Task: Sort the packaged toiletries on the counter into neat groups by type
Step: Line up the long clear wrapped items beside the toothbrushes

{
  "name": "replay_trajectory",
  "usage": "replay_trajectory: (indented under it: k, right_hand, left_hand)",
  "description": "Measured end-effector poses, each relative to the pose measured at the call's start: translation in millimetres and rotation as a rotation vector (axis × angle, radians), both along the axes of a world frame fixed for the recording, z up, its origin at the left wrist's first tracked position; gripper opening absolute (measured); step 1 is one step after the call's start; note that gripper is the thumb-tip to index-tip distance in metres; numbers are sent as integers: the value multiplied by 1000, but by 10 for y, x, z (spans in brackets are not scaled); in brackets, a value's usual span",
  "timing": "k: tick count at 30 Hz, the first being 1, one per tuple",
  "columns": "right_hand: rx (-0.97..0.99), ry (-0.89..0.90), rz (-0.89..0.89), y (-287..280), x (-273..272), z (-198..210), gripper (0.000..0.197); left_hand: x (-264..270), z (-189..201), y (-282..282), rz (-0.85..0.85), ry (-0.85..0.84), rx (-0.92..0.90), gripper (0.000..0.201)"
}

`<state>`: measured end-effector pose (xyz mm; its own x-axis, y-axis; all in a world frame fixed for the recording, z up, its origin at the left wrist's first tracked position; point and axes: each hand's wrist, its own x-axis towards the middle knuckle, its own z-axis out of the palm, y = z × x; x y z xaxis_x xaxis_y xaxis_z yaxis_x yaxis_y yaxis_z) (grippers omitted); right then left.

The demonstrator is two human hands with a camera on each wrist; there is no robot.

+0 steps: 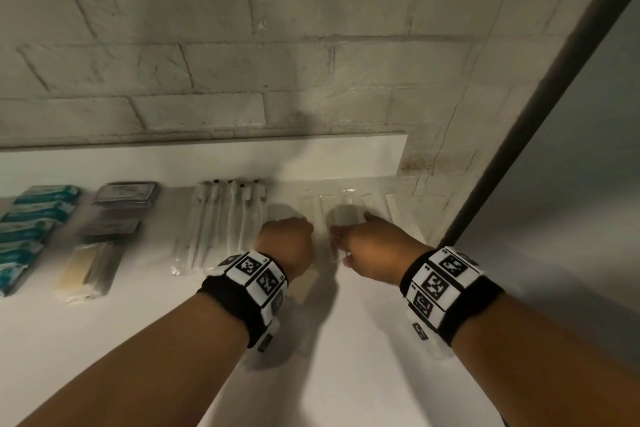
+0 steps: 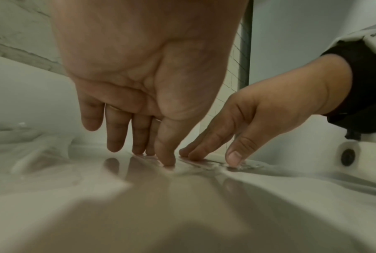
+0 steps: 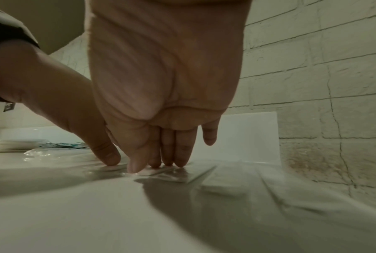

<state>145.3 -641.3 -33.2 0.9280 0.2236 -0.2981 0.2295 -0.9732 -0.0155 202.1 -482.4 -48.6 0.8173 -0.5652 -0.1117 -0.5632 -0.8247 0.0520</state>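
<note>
Both the left hand [image 1: 287, 241] and right hand [image 1: 372, 250] press straight fingers on the clear packet [image 1: 334, 234], lying lengthwise away between them on the worktop [image 1: 104, 340].

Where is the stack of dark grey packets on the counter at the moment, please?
In the head view the dark grey packets lie left on the counter, between the teal packets and the wrapped toothbrushes, behind a yellowish packet.

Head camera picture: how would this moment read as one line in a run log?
stage: sorting | left hand: fingertips pressing clear packets | right hand: same | sorted rows: teal packets, dark packets, toothbrushes
</note>
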Motion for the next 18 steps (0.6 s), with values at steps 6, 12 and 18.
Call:
replay_trajectory:
  k: [6,12,18]
  right_hand:
    - [-8,6,-15,-6,28,-69,45]
    - [54,-82,-32,-65,-31,-10,39]
    - [13,-107,-152,-235,-112,24,30]
  left_hand:
    - [34,0,-21,1,-4,22,39]
    - [4,7,-57,-30,-57,35,35]
    - [-165,64,-248,-180,-27,34,36]
